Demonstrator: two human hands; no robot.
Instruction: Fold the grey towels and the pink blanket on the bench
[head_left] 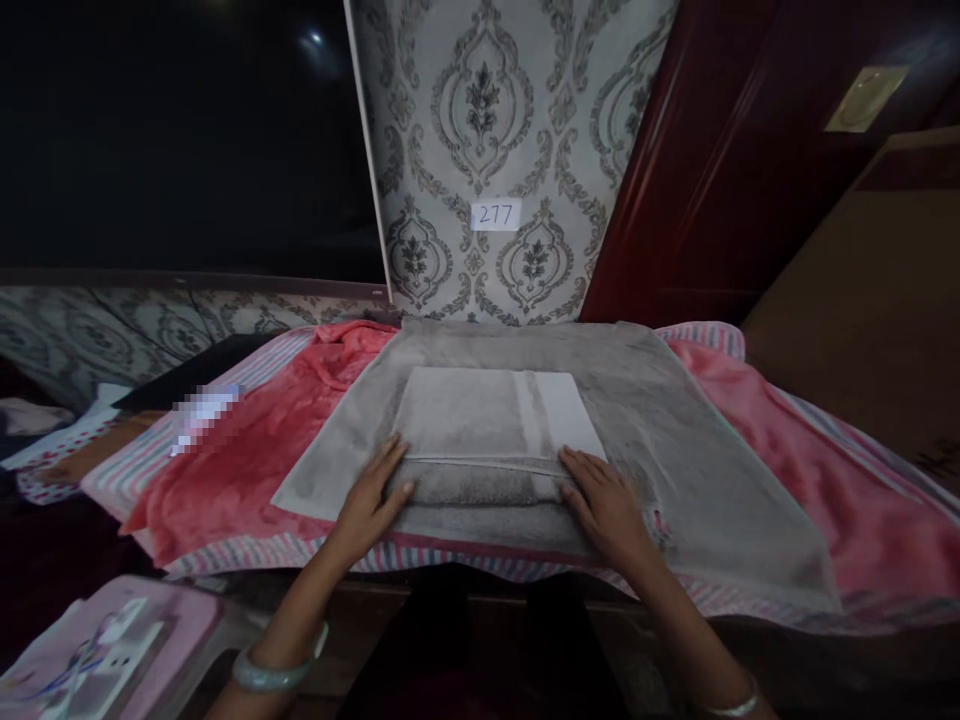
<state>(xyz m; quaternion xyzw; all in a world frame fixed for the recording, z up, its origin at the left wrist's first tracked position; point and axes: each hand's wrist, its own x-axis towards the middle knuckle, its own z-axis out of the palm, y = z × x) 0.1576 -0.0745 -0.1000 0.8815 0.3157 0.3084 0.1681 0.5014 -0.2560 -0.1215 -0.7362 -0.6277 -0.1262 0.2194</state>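
Note:
A light grey towel (469,410) with pale stripes near its right end lies folded, with a thicker darker grey fold (472,485) along its front. It rests on a larger grey cloth (697,470) spread flat. My left hand (375,495) touches the folded towel's front left corner, fingers stretched forward and thumb apart, lying along the front fold. At the front right corner, my right hand (606,498) lies with its fingers flat on the towel's edge and its thumb apart. The undersides of both hands are hidden.
Under the grey cloth is a red-pink blanket (247,460) with striped edging. A dark screen (180,140) stands back left, and a cardboard box (870,300) at the right. A pink case-like object (172,610) is at the lower left. A paper marked 277 (496,214) hangs on the wall.

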